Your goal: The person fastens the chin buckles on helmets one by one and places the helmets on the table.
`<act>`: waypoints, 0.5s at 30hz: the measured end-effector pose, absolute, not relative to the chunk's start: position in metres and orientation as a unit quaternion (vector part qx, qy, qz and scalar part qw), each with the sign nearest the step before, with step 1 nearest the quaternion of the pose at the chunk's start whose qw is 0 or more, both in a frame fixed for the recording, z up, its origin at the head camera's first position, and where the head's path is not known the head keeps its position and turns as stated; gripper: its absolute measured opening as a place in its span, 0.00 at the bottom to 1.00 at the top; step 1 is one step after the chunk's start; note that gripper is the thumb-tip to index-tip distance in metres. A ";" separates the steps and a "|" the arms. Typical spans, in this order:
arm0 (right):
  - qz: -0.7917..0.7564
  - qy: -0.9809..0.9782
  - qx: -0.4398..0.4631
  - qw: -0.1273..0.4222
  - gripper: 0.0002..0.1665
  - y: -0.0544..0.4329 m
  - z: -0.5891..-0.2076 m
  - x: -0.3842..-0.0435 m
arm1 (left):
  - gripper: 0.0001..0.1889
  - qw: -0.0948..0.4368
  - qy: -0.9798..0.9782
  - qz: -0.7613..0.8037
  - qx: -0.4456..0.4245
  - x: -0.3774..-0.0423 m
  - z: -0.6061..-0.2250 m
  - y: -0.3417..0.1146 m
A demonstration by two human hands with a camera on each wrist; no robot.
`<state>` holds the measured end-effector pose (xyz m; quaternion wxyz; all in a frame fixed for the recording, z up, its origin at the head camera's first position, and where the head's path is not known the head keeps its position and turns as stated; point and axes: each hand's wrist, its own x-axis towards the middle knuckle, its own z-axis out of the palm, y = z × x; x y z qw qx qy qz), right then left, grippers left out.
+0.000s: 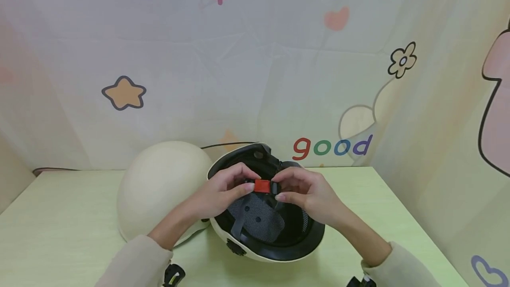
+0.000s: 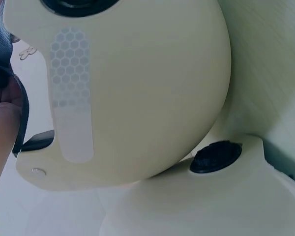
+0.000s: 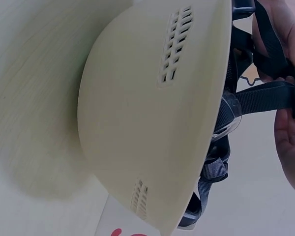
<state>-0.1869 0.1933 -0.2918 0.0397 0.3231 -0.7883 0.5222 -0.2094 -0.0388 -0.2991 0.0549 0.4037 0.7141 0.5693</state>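
A cream helmet (image 1: 275, 257) lies upside down on the table, its black padded inside facing up. Over its opening, both hands hold the chin strap's red and black buckle (image 1: 262, 186). My left hand (image 1: 217, 191) pinches the buckle's left end between thumb and fingers. At the black right end, the right hand (image 1: 308, 191) does the same. Dark straps (image 3: 265, 97) run from the helmet up to the hands in the right wrist view. In the left wrist view the left hand (image 2: 4, 123) shows only at the edge, beside a strap.
A second cream helmet (image 1: 159, 185) sits dome up, touching the first one on its left. The pale green table (image 1: 59, 220) meets a printed curtain (image 1: 255, 56) at the back. A thin black cable (image 1: 227, 144) shows behind the helmets.
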 end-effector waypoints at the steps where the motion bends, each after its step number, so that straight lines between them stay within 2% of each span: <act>1: 0.519 -0.794 0.316 0.039 0.18 0.194 -0.292 -0.187 | 0.11 0.062 0.711 0.573 0.402 -0.209 -0.298 -0.040; 5: 0.509 -0.808 0.294 0.043 0.17 0.197 -0.293 -0.188 | 0.13 0.074 0.707 0.579 0.400 -0.209 -0.297 -0.041; 15: 0.492 -0.822 0.283 0.045 0.17 0.202 -0.294 -0.189 | 0.17 0.049 0.744 0.525 0.410 -0.211 -0.298 -0.043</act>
